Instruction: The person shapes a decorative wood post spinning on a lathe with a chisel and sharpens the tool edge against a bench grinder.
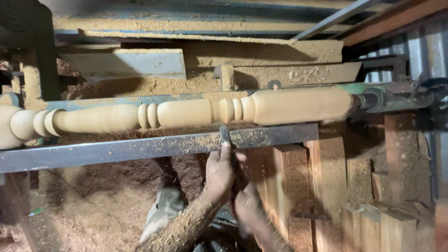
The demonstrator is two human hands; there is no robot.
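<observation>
Pale turned-wood spindle (186, 114) lies horizontal on a lathe, smooth, with beads, coves and long rounded swells. Just below the spindle runs a flat dark steel rail (140, 148), dusted with sawdust. A chisel (225, 135) rests on the rail, its narrow metal tip touching the spindle's underside near the middle beads. Left hand (219, 175), fingers clamped on the chisel shaft just below the rail, forearm coated in sawdust. Right hand (247, 205) lower, blurred, fingers wrapped on the chisel's handle end. Behind the spindle, the lathe bed (261, 56) is caked in coarse sawdust. Right of the hands, rough square wood blocks (373, 224) stand upright.
</observation>
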